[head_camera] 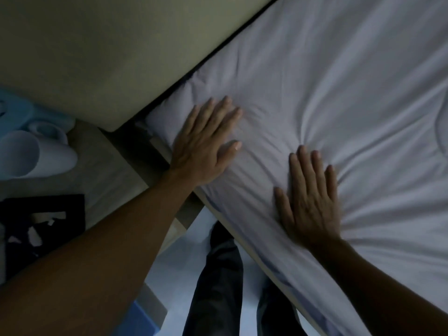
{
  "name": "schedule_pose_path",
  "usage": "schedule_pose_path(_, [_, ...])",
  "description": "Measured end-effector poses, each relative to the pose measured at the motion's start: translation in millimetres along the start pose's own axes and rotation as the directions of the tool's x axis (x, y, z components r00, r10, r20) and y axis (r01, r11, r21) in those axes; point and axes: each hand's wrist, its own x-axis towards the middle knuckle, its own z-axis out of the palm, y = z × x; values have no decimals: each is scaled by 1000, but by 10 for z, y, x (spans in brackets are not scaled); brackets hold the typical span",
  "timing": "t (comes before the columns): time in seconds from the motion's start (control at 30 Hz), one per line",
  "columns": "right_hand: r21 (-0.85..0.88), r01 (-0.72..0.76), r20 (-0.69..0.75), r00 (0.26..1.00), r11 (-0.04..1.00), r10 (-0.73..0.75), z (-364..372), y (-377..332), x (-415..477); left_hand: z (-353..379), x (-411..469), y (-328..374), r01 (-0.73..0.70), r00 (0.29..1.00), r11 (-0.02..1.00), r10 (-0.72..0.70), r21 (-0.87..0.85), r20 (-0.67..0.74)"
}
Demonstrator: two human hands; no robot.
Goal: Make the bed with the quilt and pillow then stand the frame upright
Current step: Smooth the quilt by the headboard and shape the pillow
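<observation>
Head view only. Both my hands are flat on the quilt (339,93), palms down, fingers spread and straight, gripping nothing. My left hand (206,144) presses near the quilt's corner closest to the headboard (101,57); my right hand (312,202) presses further along the quilt's near edge, away from the headboard. I judge the step is smoothing and flattening the quilt at the head end.

To do it well: keep the palms flat, push outward from the middle toward the quilt's edges, not inward (creases fan out from my right fingers (303,161), so the cloth bunches there). Sweep those folds toward the side edge, then square the corner against the headboard. Light pressure, long strokes, no pinching.

Materials: the quilt is white, soft, padded cloth, matte, lightly puffy, full of shallow radiating wrinkles; it gives under the palms. A rounded bulge sits under my left hand, maybe the pillow, cannot tell. The headboard is a smooth pale flat panel, rigid, with a dark gap between it and the quilt.

Left of the quilt corner is the bedside table (114,175), pale wood grain, flat top. On it, away from the quilt, two white mugs (31,154) lie glossy and cylindrical, beside something pale blue. Nearer me lies a dark flat rectangular thing (43,226), likely the frame, lying flat and not yet stood up (dim light, details unclear).
</observation>
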Motion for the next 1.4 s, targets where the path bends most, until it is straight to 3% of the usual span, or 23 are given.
schedule_pose_path(0.17, [-9,-77,89,993,997,77,121,-31,-607,-29,-234,-135,119,991,993,-119,0,58])
schedule_pose_path(0.3, [87,-61,34,998,994,59,63,-82,-1069,-219,-217,-87,218,974,975,-215,-42,76])
schedule_pose_path(0.37, [185,-88,-16,996,979,92,-41,-89,-1037,-342,-98,66,127,992,989,-125,-80,21])
schedule_pose_path(0.47, [306,-135,-63,985,943,162,-219,-85,-657,-378,130,417,-121,993,985,119,-119,-21])
schedule_pose_path(0.6, [192,-186,12,982,964,187,-175,55,-210,-154,166,675,-242,969,969,244,-41,37])
schedule_pose_path(0.73, [67,-233,52,972,970,230,88,239,-459,27,-41,431,-76,996,996,72,55,57])
schedule_pose_path(0.9, [75,-388,106,919,919,379,208,341,-1177,23,-200,391,112,990,989,-120,94,75])
schedule_pose_path(1.03, [97,-443,184,888,891,422,222,497,-1715,-11,-285,589,284,942,953,-297,105,154])
schedule_pose_path(1.13, [116,-458,260,871,882,418,90,637,-2183,-257,-469,945,396,862,910,-414,122,292])
schedule_pose_path(1.23, [247,-473,437,833,846,338,-191,743,-2548,-652,-747,1484,411,810,906,-413,98,416])
schedule_pose_path(1.4, [561,-615,496,786,555,369,-928,934,-3153,-1308,-1405,2825,311,792,949,-285,44,539])
